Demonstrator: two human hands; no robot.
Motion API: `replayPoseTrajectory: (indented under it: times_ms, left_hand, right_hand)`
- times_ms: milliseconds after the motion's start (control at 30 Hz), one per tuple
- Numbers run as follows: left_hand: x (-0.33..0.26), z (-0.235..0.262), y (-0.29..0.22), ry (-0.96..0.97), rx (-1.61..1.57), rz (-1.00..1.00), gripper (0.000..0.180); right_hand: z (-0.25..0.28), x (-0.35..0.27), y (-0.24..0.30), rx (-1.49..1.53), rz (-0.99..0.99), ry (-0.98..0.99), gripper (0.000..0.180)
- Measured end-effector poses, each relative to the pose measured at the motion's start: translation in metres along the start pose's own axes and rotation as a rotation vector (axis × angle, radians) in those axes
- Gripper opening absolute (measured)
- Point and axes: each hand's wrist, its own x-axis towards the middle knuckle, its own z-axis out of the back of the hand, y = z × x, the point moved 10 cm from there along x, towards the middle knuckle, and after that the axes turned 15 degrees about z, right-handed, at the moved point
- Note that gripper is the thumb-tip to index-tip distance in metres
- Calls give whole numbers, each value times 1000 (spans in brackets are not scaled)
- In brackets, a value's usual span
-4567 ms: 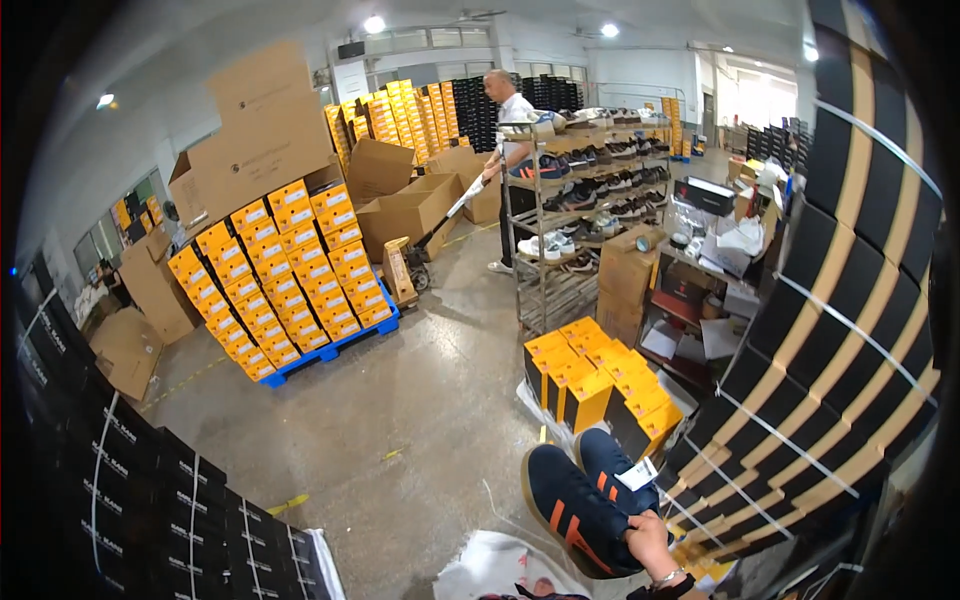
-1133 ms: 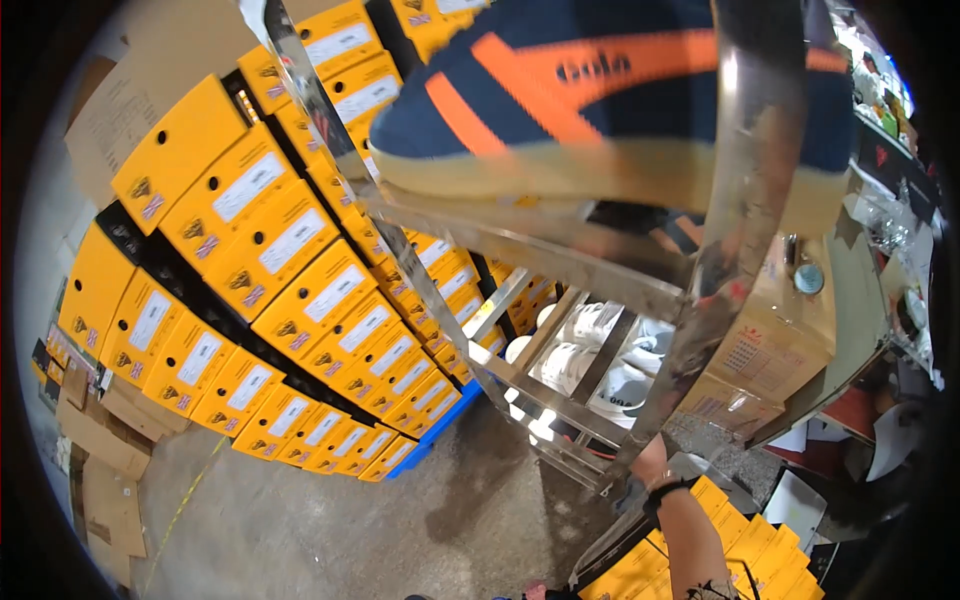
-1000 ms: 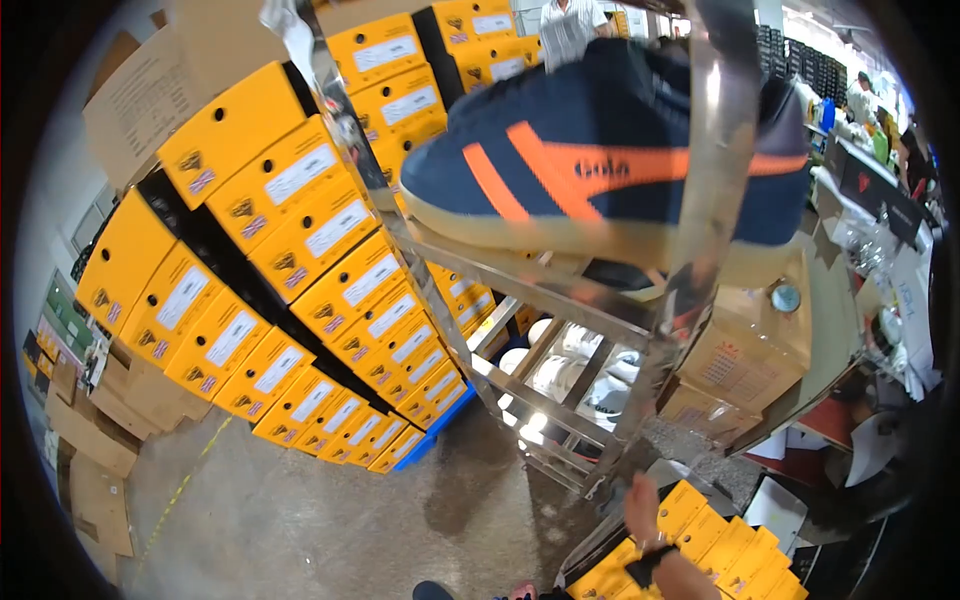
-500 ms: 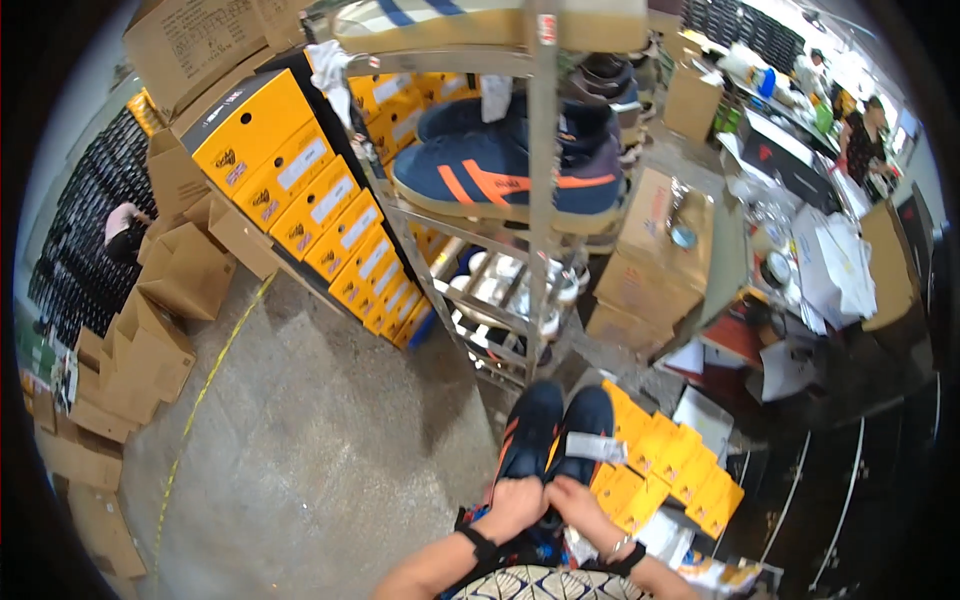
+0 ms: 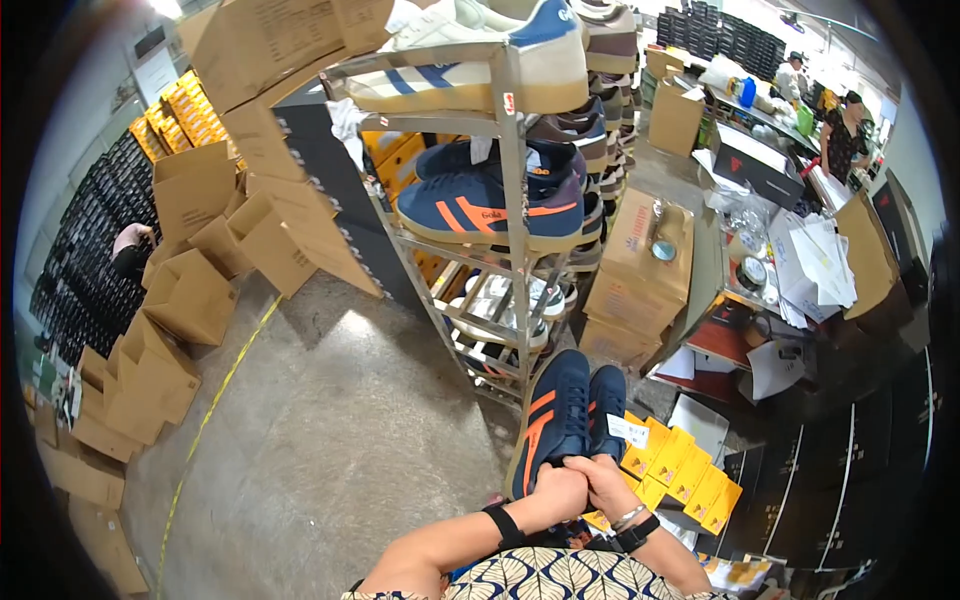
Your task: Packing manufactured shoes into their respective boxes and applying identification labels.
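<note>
A pair of navy sneakers with orange stripes [image 5: 560, 420] is held side by side in front of me, toes pointing away. My left hand [image 5: 558, 490] grips the heel of the left shoe. My right hand [image 5: 603, 480] grips the heel of the right shoe, which carries a white tag [image 5: 629, 431]. Just beyond the shoes stands a metal shelf rack [image 5: 510, 210] with more sneakers, among them a matching navy and orange sneaker [image 5: 490, 205] on a middle shelf.
Yellow shoeboxes [image 5: 685, 470] lie on the floor under my hands. Brown cartons [image 5: 190, 290] pile up at the left, a carton [image 5: 640, 270] stands right of the rack. Black boxes [image 5: 880, 440] line the right. Two people stand by a cluttered table [image 5: 800, 240] at the far right.
The view has swung down and back from the rack. The pair of sneakers, out of sight a second ago, is now held at their heels in both hands below the shelves.
</note>
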Motion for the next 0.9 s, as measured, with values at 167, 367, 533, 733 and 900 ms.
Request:
replayPoseTrajectory:
  times_ms: [167, 367, 533, 733, 900]
  left_hand:
    - [-23, 7, -34, -60, 20, -205, 43]
    - [-25, 38, -25, -125, -182, -301, 44]
    - [-43, 69, 30, -450, -519, -390, 35]
    - [-78, -47, 212, -325, -865, 510, 22]
    - [-133, -97, 274, -22, -1031, 888, 24]
  right_hand:
    - [44, 19, -4, -67, 24, -114, 10]
    - [43, 36, 60, -751, 243, -104, 23]
    - [49, 73, 134, -1332, 516, -123, 25]
    - [-12, 125, 192, -1564, 972, 51, 15]
    - [-49, 185, 214, -1762, 1006, 196, 18]
